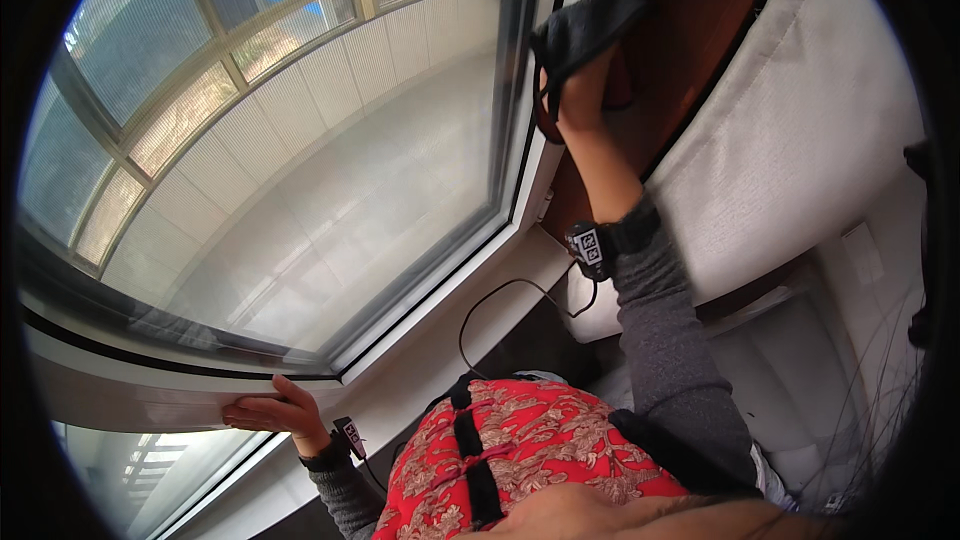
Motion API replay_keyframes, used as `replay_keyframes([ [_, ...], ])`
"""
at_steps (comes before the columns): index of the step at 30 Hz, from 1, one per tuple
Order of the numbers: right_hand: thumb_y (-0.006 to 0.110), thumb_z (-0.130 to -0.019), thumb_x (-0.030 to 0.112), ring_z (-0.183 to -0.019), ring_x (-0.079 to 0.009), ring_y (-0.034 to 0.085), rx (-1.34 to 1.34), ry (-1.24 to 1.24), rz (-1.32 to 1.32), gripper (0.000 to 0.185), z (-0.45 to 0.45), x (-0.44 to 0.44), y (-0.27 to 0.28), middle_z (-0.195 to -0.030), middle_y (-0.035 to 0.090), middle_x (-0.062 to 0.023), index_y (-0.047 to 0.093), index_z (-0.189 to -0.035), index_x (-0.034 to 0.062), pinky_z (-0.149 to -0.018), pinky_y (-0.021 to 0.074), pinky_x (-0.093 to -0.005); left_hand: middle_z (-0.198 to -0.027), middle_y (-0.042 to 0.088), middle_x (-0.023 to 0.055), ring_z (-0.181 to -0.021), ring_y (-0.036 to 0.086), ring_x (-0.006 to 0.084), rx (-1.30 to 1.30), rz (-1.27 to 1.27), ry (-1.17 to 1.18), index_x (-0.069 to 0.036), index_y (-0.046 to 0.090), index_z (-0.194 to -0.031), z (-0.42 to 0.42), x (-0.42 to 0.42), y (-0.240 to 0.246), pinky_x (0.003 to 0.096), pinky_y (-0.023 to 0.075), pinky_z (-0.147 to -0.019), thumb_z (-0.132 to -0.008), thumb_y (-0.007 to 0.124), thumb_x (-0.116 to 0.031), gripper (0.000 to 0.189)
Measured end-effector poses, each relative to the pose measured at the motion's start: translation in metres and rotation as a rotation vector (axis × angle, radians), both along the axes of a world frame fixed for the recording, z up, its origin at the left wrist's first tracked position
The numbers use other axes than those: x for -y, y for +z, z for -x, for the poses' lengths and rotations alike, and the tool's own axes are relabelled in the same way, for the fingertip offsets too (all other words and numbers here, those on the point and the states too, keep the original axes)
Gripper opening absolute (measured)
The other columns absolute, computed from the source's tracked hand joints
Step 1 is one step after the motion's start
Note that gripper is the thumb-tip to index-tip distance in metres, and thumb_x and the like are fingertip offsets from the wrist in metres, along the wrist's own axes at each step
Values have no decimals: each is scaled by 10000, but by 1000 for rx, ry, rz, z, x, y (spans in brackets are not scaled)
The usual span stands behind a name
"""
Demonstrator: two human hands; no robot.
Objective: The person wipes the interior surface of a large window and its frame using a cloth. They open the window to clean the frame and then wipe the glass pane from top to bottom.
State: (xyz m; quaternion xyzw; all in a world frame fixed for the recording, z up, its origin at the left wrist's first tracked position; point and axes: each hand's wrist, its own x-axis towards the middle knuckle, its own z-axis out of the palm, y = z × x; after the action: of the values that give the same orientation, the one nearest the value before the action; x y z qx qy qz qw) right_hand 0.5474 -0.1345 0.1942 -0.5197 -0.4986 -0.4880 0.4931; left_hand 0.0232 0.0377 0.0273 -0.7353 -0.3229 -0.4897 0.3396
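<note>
My right hand (585, 94) grips a black cloth (592, 19), which covers most of its fingers. It is up against the side of a white window frame (529, 172), beside a dark brown wooden surface (690, 37). My left hand (281, 409) lies against the near edge of a window sash (142, 394), with its fingers extended together and its thumb raised apart. Large glass panes (360, 187) fill the space between the two hands.
A pale padded fabric panel (787, 120) stands to the right. Cabled devices are strapped to both wrists, and a black cable (480, 300) loops from the right one (589, 247). A white sill (450, 330) runs below the window. Through the glass, a tiled floor shows.
</note>
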Motion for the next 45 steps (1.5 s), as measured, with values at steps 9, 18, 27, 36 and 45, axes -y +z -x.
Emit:
replay_keyframes([
  [9,564,-921,25,-697,-129,511,-1421,674,-360,106,94,-1,-297,-777,503,-16,480,-926,89,-587,424,-259,-1572,9,348,-1460,54,511,-36,35,38,93,62,-1522,-3,0,5,605,79,-1163,-1011,476,-365,801],
  [18,516,-993,193,-676,-143,462,-1640,185,-268,194,110,-18,-395,-776,489,-4,490,-829,92,-607,386,-295,-1574,-38,342,-1466,8,503,-49,53,33,106,30,-1515,-1,-2,0,609,53,-1160,-1023,438,-380,803],
  [27,477,-1011,380,-1272,-252,487,-2116,163,-68,529,285,-88,-368,-1448,466,-118,413,-1405,32,-1043,378,-341,-1555,225,313,-1453,181,491,-10,316,-392,39,242,-1513,35,1,-55,573,138,-1171,-1028,341,-441,689],
  [36,490,-993,419,-1191,-284,548,-2222,349,97,515,440,-139,-362,-1382,544,-125,507,-1361,58,-937,435,-365,-1385,559,168,-1355,454,371,49,739,-285,38,469,-1397,149,98,-109,482,325,-1126,-1020,405,-262,486],
  [45,410,-1018,308,-1201,-236,550,-2560,982,-80,419,493,-151,-325,-1354,558,-86,524,-1311,32,-1044,428,-359,-1310,610,152,-1296,514,351,115,943,-220,12,539,-1343,183,137,-139,474,377,-1089,-965,531,-155,413],
])
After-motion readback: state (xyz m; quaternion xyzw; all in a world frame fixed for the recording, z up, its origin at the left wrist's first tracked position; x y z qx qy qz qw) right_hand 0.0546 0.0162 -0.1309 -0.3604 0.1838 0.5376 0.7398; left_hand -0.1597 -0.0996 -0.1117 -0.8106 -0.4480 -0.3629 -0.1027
